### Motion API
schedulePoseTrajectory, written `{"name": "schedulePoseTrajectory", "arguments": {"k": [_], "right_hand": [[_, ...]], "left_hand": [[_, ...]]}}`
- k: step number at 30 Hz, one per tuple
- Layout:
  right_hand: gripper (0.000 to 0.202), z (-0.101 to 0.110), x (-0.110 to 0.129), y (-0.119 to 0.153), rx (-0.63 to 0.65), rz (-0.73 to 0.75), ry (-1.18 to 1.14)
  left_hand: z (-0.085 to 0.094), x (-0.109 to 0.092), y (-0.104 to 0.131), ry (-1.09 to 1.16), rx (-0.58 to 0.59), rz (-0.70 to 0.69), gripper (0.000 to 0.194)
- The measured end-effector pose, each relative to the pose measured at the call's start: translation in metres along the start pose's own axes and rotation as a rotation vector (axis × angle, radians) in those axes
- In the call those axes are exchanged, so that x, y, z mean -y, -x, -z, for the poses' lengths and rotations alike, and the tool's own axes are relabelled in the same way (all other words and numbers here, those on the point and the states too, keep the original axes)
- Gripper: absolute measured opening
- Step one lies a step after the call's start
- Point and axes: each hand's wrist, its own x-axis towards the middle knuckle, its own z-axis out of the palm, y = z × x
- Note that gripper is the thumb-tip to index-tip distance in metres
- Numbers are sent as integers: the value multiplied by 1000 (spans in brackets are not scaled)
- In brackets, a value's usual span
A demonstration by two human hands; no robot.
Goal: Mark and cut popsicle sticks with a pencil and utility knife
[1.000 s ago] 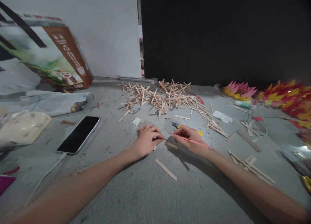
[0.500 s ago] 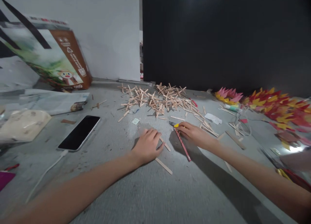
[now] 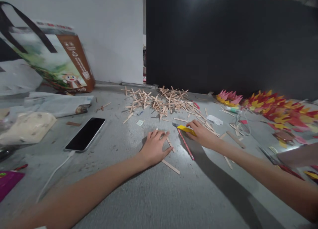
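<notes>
My left hand lies spread over wooden sticks, one poking out by the thumb and another stick below the palm. To its right, my right hand has its fingers on the yellow handle of a utility knife; they look loosely extended, and whether they grip it is unclear. The knife's dark tip points left. Beneath it, a red and white striped pencil slants down to the right. Farther back spreads a pile of wooden stick crosses, with loose sticks at its right side.
A charging phone lies at left, near a cream packet and a printed shopping bag. At right are red and yellow paper shapes, a cable and a white tissue. Walls stand behind.
My right hand's fingers have shifted back off the knife, so more of the yellow handle shows. The left hand's fingers are more spread. The view has turned slightly.
</notes>
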Motion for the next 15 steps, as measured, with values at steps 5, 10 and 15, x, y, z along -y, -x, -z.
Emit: {"name": "schedulePoseTrajectory", "arguments": {"k": [5,10,15], "right_hand": [[23,-6,34,7,31,-70,-43],[33,-27,41,4,70,-95,-182],[31,-26,37,-2,49,-79,-245]], "left_hand": [[-2,0,0,66,28,-78,60],[-4,3,-2,113,139,-118,64],[-6,8,-4,171,171,-101,61]]}}
